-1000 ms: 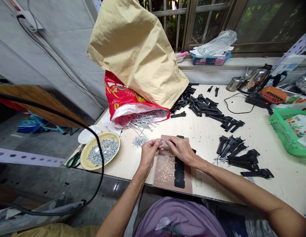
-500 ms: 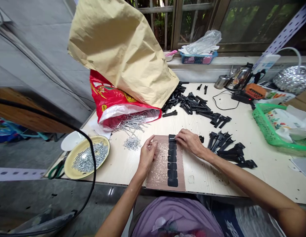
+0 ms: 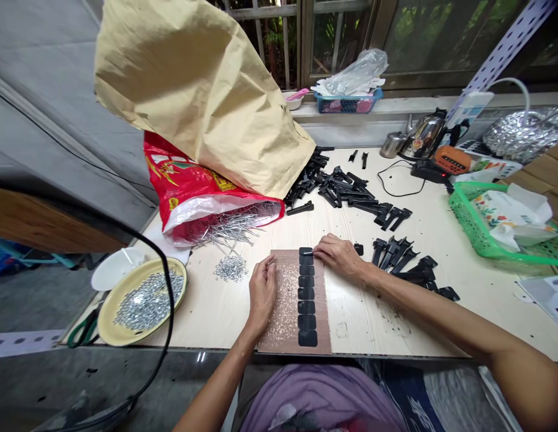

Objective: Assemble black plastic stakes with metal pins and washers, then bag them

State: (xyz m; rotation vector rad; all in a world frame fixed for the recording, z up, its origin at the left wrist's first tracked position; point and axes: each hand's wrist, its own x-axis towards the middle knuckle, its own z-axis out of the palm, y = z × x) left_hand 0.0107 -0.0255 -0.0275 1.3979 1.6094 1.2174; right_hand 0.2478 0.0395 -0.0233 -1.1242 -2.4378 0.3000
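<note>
Right hand [image 3: 339, 255]: its fingertips are standing close together at the topmost black square [image 3: 305, 251], where a thin silvery sliver [image 3: 308, 254] is showing; whether they are gripping it, I cannot tell!
Left hand [image 3: 263, 294]: it's resting along the board's left side, fingers loosely bent, a small gap showing beside the thumb, nothing visible in it.
Brown board [image 3: 279, 336]: it's lying at the middle of the worktop's near edge, carrying a column of black squares [image 3: 307, 323] and pale specks.
Silver bits [image 3: 231, 268]: they're sitting in a little heap left of the board.
Yellow dish [image 3: 107, 332]: it's standing at the worktop [image 3: 373, 333]'s near left corner, holding more silvery bits.
Red bag [image 3: 180, 171]: it's gaping toward the near edge, long metal pins [image 3: 229, 228] spilling out.
Black clips [image 3: 351, 189]: they're sprawling toward the far edge.
Green basket [image 3: 481, 255]: it's sitting by the right edge.
</note>
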